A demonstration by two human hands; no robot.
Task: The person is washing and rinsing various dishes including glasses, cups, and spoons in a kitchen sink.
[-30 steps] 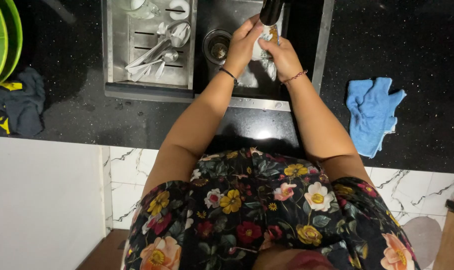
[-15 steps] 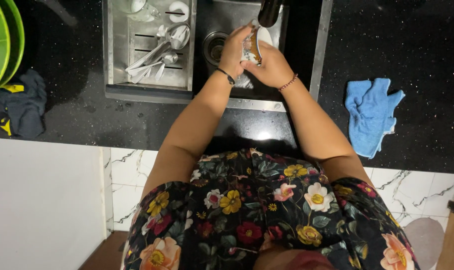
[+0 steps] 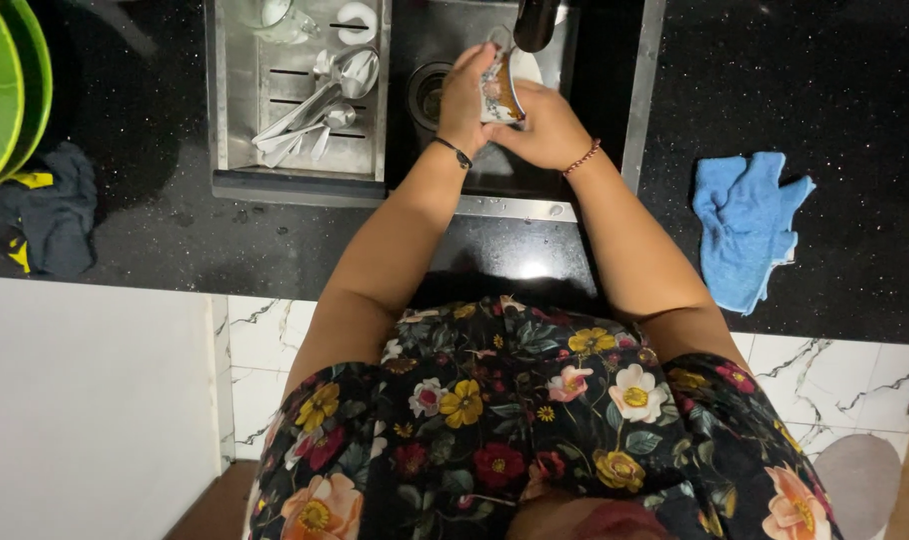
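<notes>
Over the steel sink (image 3: 630, 120) set in a black speckled counter (image 3: 825, 80), a person in a flowered dress holds a small patterned cup (image 3: 499, 90) under the dark tap spout (image 3: 535, 22), seemingly tilted to take the water. Left hand (image 3: 467, 100) is curled round the cup's side, fingers closed on it; right hand (image 3: 547, 128) cradles it from the other side, also wrapped shut. Washed spoons (image 3: 310, 115) lie in the drying tray (image 3: 225, 100) alongside. A blue cloth (image 3: 745, 225) rests to the right, well apart.
</notes>
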